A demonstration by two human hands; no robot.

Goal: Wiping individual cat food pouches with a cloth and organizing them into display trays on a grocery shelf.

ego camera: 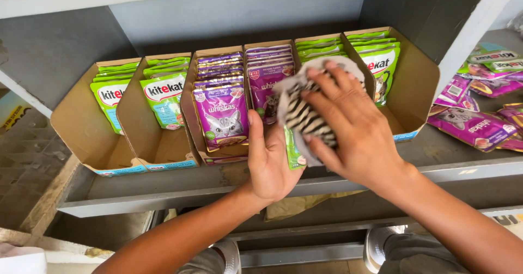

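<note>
Seen from above, two bare forearms reach forward to a grey shelf [163,189]. The right hand [351,127] lies palm down with fingers spread, its grip pressing a crumpled cloth [305,113] with black and white stripes against a green pouch [294,151]. The left hand [269,162] is just to the left of it and slightly nearer the person, turned on its edge with the thumb pointing up; its grip is loosely curled around the lower edge of that pouch, fingers hidden behind it. Cloth and pouch sit between the two hands, in front of the shelf's middle.

Behind and to either side of the hands, open cardboard boxes [92,138] stand in a row on the shelf. The boxes far left and right hold green pouches [163,97]; those directly beyond the left hand hold purple pouches [223,116] showing a cat. Well to the right of the right hand, loose purple pouches [474,126] lie flat on a neighbouring shelf. Below the arms, the person's knees and pale shoes [376,244] show.
</note>
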